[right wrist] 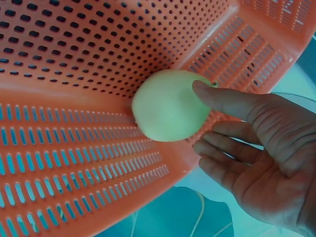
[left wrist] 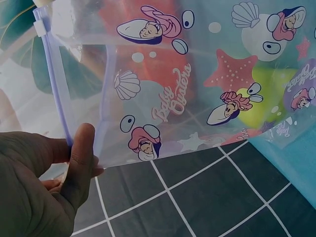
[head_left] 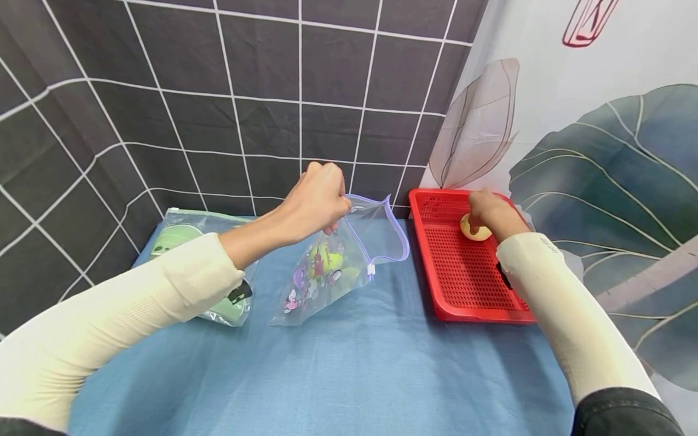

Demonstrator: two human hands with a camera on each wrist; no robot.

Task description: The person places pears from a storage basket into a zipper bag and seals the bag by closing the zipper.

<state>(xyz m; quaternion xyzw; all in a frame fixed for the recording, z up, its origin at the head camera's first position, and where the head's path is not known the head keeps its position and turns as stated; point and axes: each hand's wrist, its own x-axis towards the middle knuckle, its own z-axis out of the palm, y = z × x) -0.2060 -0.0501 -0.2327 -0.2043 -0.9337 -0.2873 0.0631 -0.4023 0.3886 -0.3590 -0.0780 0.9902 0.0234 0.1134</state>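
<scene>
My left hand pinches the top edge of a clear zipper bag with a lilac zip and cartoon prints, between thumb and fingers. Its mouth gapes toward the right, and a white slider sits at the zip's lower end. A yellow-green round thing shows through the plastic. On the right, my right hand reaches into a red basket. Its thumb lies against a pale yellow-green fruit with a short stem; the other fingers, loosely bent, are beside the fruit, not wrapped round it.
Left of the held bag, another clear zipper bag with green prints lies on the blue cloth, partly behind my left forearm. A dark gridded cloth rises behind. Beside the basket hangs a leaf-patterned curtain.
</scene>
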